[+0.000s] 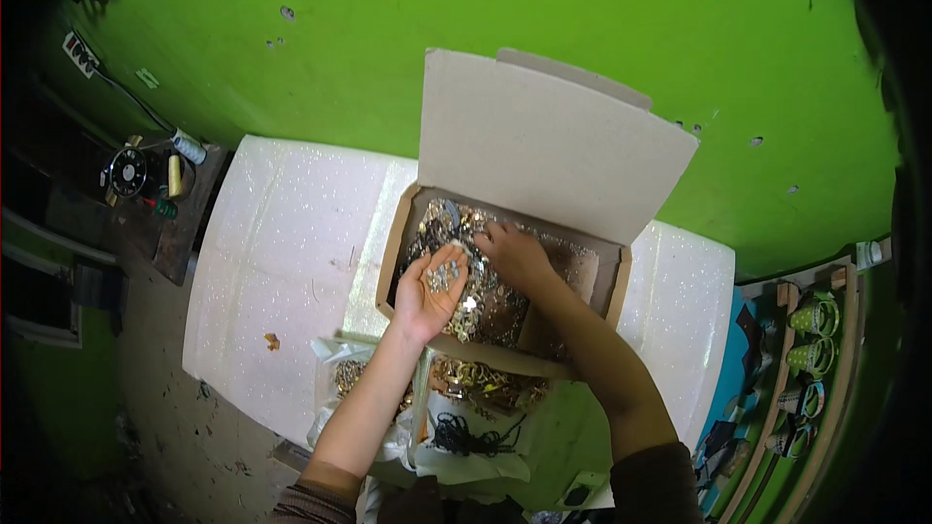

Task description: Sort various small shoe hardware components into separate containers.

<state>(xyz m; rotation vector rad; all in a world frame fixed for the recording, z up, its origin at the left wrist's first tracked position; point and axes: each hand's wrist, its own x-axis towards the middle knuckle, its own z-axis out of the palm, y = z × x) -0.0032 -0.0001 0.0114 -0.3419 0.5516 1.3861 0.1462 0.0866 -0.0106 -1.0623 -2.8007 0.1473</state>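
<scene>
My left hand [436, 293] is palm up and cupped over an open cardboard box [393, 252], holding a small heap of silvery metal pieces [444, 277]. Just beside it, my right hand [509, 250] reaches into the box with its fingers bent together near the trinkets; whatever is between the fingertips is hidden. Inside the box lies a dense pile of gold and silver metal trinkets [476, 315], with dark chain-like pieces among them. Toward the right of the box is a flat brown cardboard piece [546, 325]. The box lid [544, 136] stands raised at the back.
The box rests on a sparkly white table [282, 252] against a green wall [340, 39]. Nearer me are gold pieces [485, 380] and black cords [473, 435] in smaller containers. Green-strapped sandals [814, 315] sit on a rack at right; a dark side table [165, 233] stands at left.
</scene>
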